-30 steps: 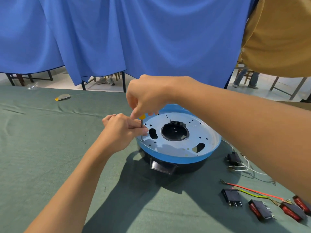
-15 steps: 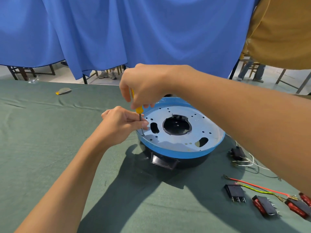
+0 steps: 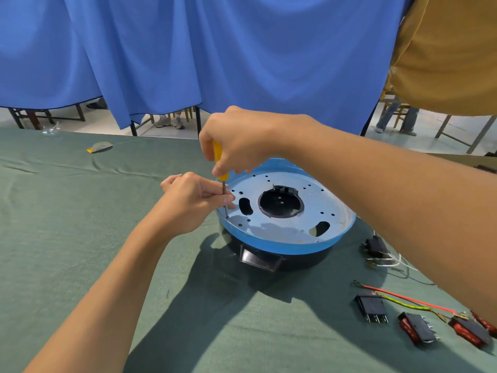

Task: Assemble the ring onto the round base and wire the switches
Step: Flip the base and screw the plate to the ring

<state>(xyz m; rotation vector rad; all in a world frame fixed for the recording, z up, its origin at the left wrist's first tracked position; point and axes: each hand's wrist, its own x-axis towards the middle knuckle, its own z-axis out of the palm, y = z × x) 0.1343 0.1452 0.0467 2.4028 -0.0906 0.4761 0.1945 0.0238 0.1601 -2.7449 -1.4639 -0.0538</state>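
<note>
Yellow-handled screwdriver [image 3: 217, 157] clasped upright in the right grip [image 3: 236, 141], with the fingers curled round the handle. Lower, on the thin metal shaft, a pinch by thumb and fingers of the left grip [image 3: 193, 203], close to the tip. Tip down at a small hole near the left edge of the grey metal plate [image 3: 285, 230]. Around this plate, the blue ring [image 3: 269, 246], seated already on top of the black round base [image 3: 309, 261], in the middle of the counter [image 3: 80, 238] with green cloth. Right of the base, near but apart, a small black part [image 3: 375, 247] with white wires. Closer to the person, at the right, a black switch [image 3: 372, 308] and red switches [image 3: 416, 329] lying loose on the cloth, with a red wire [image 3: 403, 297] and a yellow-green wire [image 3: 408, 305] just beside. Behind the counter, a hanging blue curtain [image 3: 215, 49].
</note>
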